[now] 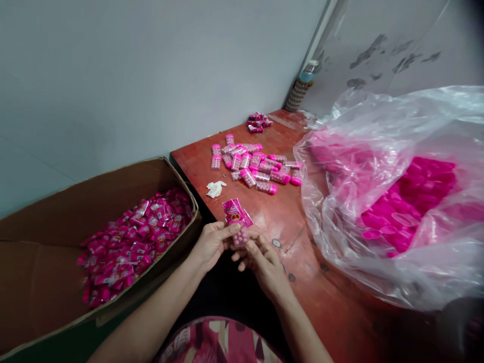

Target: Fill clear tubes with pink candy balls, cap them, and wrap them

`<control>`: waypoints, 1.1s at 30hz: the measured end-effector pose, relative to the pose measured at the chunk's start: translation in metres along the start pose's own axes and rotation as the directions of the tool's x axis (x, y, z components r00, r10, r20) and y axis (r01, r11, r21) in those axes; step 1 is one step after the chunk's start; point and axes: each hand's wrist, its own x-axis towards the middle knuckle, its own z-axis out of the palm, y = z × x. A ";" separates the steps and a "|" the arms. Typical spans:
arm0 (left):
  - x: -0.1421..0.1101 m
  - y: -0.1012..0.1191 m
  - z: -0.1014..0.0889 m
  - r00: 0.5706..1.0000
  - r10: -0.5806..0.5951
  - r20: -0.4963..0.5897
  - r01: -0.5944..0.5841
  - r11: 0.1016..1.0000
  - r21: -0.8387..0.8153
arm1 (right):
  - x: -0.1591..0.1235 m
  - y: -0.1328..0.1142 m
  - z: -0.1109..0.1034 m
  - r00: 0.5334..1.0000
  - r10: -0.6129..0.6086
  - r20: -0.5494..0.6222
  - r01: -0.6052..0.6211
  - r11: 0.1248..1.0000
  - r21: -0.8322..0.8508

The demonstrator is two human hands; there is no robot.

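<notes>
Between my two hands, near the table's front edge, is a small clear bottle of pink candy balls (239, 237). My left hand (215, 243) pinches it from the left, thumb on top. From the right, the thumb and fingers of my right hand (261, 258) close on its lower end. Against the bottle's upper end, by my left thumb, sits a printed pink wrapper (233, 209); whether it is around the bottle or only touching it, I cannot tell. Beyond my hands lie several pink-capped bottles of candy balls (245, 160) in a loose pile.
On the left stands a cardboard box (49, 252) with many wrapped pink bottles (128, 242) in it. A large clear plastic bag (378, 272) of pink plastic pieces (408, 206) covers the table's right side. Crumpled white tissue (216, 189) lies on the red table (313, 282). A bottle (302, 85) stands in the corner.
</notes>
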 end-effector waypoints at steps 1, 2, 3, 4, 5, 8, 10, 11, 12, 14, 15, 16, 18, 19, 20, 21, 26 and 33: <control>-0.001 0.000 0.000 1.000 0.002 -0.017 -0.002 1.000 -0.010 | -0.001 0.000 -0.001 1.000 0.000 -0.005 0.000 1.000 0.032; -0.002 0.000 0.000 1.000 -0.004 -0.021 0.004 1.000 -0.011 | -0.001 -0.001 -0.002 1.000 -0.002 -0.014 0.002 0.999 0.047; -0.003 0.000 0.000 1.000 -0.016 -0.016 0.016 1.000 -0.006 | 0.000 -0.001 -0.002 1.000 -0.002 -0.026 0.003 0.998 0.055; -0.005 -0.002 0.002 1.000 -0.026 -0.005 0.026 1.000 -0.002 | 0.002 -0.001 -0.002 0.999 -0.005 -0.042 0.007 0.998 0.063; -0.007 -0.003 0.003 0.999 -0.034 0.010 0.034 0.999 -0.004 | 0.004 -0.001 -0.001 0.998 -0.009 -0.061 0.014 0.997 0.073; -0.014 -0.006 0.005 0.997 -0.035 0.063 0.036 0.999 -0.022 | 0.013 -0.002 0.006 0.995 -0.003 -0.100 0.013 0.996 0.093; -0.018 -0.003 0.000 0.999 0.002 0.038 0.000 0.999 -0.046 | 0.017 -0.003 0.009 0.996 0.015 -0.090 -0.009 0.997 0.075; -0.019 -0.001 -0.005 0.999 0.044 -0.016 -0.045 0.997 -0.067 | 0.018 -0.004 0.009 0.996 0.019 -0.086 -0.014 0.998 0.058; -0.019 0.003 -0.011 0.990 0.103 -0.093 -0.111 0.990 -0.088 | 0.018 -0.005 0.007 0.996 0.013 -0.088 -0.010 0.999 0.035; -0.015 0.011 -0.023 0.939 0.231 -0.255 -0.257 0.964 -0.074 | 0.015 -0.006 -0.001 0.992 -0.030 -0.126 0.022 0.998 -0.063; -0.012 0.015 -0.028 0.904 0.290 -0.313 -0.310 0.951 -0.014 | 0.014 -0.006 -0.006 0.985 -0.069 -0.157 0.043 0.985 -0.166; -0.008 0.017 -0.031 0.873 0.346 -0.344 -0.341 0.937 0.078 | 0.013 -0.006 -0.012 0.976 -0.118 -0.184 0.055 0.947 -0.315; 0.003 0.018 -0.032 0.833 0.442 -0.332 -0.356 0.888 0.291 | 0.015 -0.005 -0.023 0.954 -0.238 -0.180 0.058 0.739 -0.671; 0.009 0.016 -0.031 0.825 0.479 -0.300 -0.358 0.853 0.380 | 0.018 -0.004 -0.027 0.946 -0.295 -0.135 0.066 0.581 -0.811; 0.015 0.014 -0.028 0.825 0.504 -0.255 -0.362 0.818 0.448 | 0.022 -0.003 -0.030 0.939 -0.337 -0.068 0.088 0.426 -0.900; 0.020 0.010 -0.026 0.833 0.515 -0.204 -0.366 0.787 0.496 | 0.028 -0.001 -0.031 0.932 -0.362 0.009 0.127 0.302 -0.945; 0.026 -0.009 -0.029 0.828 0.561 -0.027 -0.393 0.613 0.686 | 0.063 -0.002 -0.028 0.903 -0.372 0.213 0.293 0.172 -0.940; 0.022 -0.018 -0.032 0.766 0.642 -0.023 -0.380 0.481 0.790 | 0.056 -0.019 -0.034 0.952 -0.300 0.055 0.196 0.464 -0.864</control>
